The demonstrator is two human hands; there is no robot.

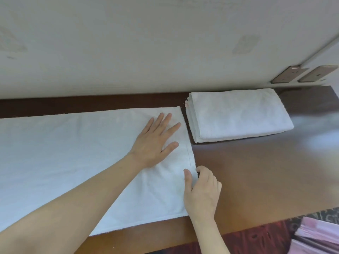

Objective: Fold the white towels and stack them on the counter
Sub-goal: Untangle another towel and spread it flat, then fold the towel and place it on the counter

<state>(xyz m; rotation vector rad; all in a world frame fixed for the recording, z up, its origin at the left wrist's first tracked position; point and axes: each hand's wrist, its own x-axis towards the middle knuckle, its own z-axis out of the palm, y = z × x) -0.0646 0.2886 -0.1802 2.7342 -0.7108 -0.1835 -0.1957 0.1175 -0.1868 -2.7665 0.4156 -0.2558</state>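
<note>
A long white towel [73, 158] lies flat along the brown counter [256, 176], running off the left edge of the view. My left hand [156, 142] rests flat on it near its right end, fingers straight and spread. My right hand [201, 191] pinches the towel's right edge near the front corner, thumb on top and fingers curled under the hem. A folded white towel stack [238, 116] sits just right of the flat towel, against the back of the counter.
A pale wall [165, 43] rises behind the counter, with two wooden socket plates [289, 74] at the right. Pink fabric [317, 237] lies below the counter's front edge at the lower right, over patterned red carpet [256, 239].
</note>
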